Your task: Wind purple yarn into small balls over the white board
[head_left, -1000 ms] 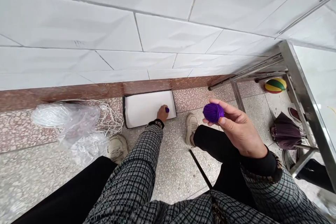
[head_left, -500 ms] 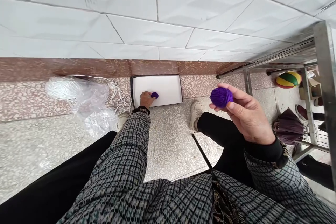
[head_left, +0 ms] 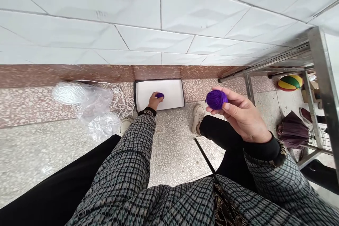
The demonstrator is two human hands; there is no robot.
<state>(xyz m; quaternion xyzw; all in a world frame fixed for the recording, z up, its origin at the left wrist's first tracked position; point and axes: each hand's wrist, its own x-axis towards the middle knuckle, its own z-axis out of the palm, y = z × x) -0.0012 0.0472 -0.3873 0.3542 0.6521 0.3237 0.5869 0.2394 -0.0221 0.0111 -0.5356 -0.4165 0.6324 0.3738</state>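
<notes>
the right yarn ball [head_left: 216, 99], purple and neatly wound, is up in the air, grasped by the right hand [head_left: 245, 119] between the thumb and the fingers, its palm turned partly upward. the left yarn ball [head_left: 159, 95], also purple, is down at the tray [head_left: 172, 100], over its white inside; the left hand [head_left: 153, 101] reaches in over the near edge and grasps it. whether this ball touches the bottom of the tray, i cannot tell. the tray has a dark rim and lies on the speckled floor [head_left: 169, 148], close to the foot of the tiled wall [head_left: 137, 14]. just to the left of the tray, loose white string [head_left: 124, 104] lies tangled beside a clear plastic bag [head_left: 95, 102]. the person's pale shoes [head_left: 198, 116] stand apart, one near the string, one to the right of the tray. farther right is a metal frame [head_left: 324, 74], and seen through it are a striped ball [head_left: 290, 82] in red, yellow and green, near the wall, and a dark umbrella [head_left: 293, 130] on the floor.
</notes>
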